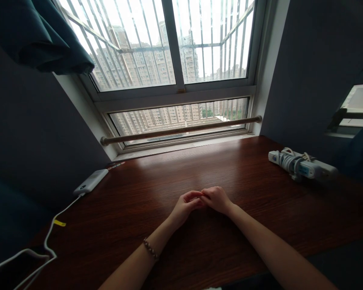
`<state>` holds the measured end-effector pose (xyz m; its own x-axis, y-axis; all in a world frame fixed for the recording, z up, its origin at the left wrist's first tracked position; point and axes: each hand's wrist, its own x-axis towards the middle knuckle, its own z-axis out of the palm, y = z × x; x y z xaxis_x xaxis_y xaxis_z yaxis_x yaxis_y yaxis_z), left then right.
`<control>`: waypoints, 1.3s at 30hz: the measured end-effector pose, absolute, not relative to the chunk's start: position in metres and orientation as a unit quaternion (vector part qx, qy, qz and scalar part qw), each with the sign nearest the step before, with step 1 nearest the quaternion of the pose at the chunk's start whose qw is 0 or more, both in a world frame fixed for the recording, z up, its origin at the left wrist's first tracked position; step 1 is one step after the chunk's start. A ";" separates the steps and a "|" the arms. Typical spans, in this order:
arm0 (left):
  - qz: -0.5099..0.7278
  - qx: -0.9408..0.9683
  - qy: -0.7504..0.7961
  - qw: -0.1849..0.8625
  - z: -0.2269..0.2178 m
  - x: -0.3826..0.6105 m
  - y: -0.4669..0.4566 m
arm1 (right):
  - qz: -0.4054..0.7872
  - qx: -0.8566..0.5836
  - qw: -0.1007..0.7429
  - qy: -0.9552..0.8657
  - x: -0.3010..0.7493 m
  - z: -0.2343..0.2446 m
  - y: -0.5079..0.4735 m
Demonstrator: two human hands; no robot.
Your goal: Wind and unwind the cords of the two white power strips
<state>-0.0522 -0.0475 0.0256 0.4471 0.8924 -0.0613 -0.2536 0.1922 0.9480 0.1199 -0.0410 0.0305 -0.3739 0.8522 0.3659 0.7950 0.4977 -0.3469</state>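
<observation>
Over the middle of the brown wooden desk (133, 209), my two hands meet at the fingertips. My left hand (187, 203) has its fingers curled inward, and a beaded bracelet (151, 249) circles that wrist. From the right, my right hand (217, 199) lies with bent fingers over the left fingertips. Both hands are closed against each other. The space between the fingers is hidden, so I cannot tell if something small is held there.
A white power strip (308, 168) wrapped in its cord lies at the desk's right. At the left edge sits a white box-shaped device (91, 182) with a white cable (51, 231). Behind the desk, a rail (181, 129) crosses the barred window (211, 44). A blue curtain (45, 40) hangs upper left.
</observation>
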 end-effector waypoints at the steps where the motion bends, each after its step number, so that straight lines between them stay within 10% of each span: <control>1: 0.410 0.487 0.327 0.698 0.025 -0.052 -0.047 | 0.057 -0.497 0.256 -0.827 0.120 0.031 -0.041; 39: 0.412 0.491 0.331 0.692 0.023 -0.052 -0.047 | 0.055 -0.496 0.252 -0.829 0.120 0.030 -0.040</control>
<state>-0.0517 -0.0469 0.0227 0.4402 0.8963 -0.0531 -0.2450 0.1768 0.9533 0.1198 -0.0402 0.0295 -0.3808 0.8502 0.3636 0.7944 0.5020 -0.3418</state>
